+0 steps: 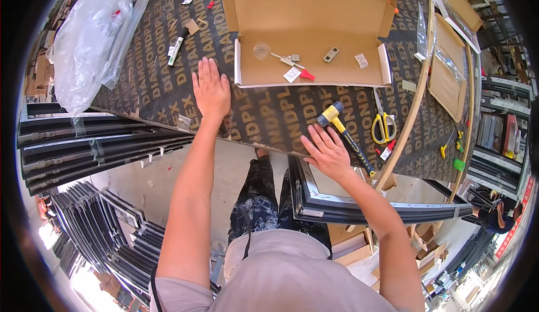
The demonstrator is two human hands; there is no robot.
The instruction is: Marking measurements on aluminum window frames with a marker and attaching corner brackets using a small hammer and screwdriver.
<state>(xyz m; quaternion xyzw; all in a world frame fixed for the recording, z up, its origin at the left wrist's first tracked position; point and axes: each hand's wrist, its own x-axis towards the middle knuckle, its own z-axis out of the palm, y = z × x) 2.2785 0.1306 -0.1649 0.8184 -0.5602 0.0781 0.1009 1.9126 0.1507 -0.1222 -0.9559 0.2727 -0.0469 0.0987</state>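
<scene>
Looks like an idle step: nothing being handled, both palms down on the table (269, 118). Going left to right: plastic bag (92, 42) at far left, then marker (177, 48) lying just beyond the left hand (211, 94). Left hand is flat, fingers together and pointing away, forearm nearly straight; grip released, holds nothing. Next, open box (337, 34), lid up, few small parts inside, between and beyond the hands. Right hand (329, 153) is palm down near table edge, fingers slightly spread, angled up-left, elbow bent out; also grasping nothing. Hammer (352, 144) lies just beside its fingers, head up-left; can't tell if touching. Scissors (384, 125) right of hammer. Any pick-up would probably call for lifting a palm and curling the fingers first.
</scene>
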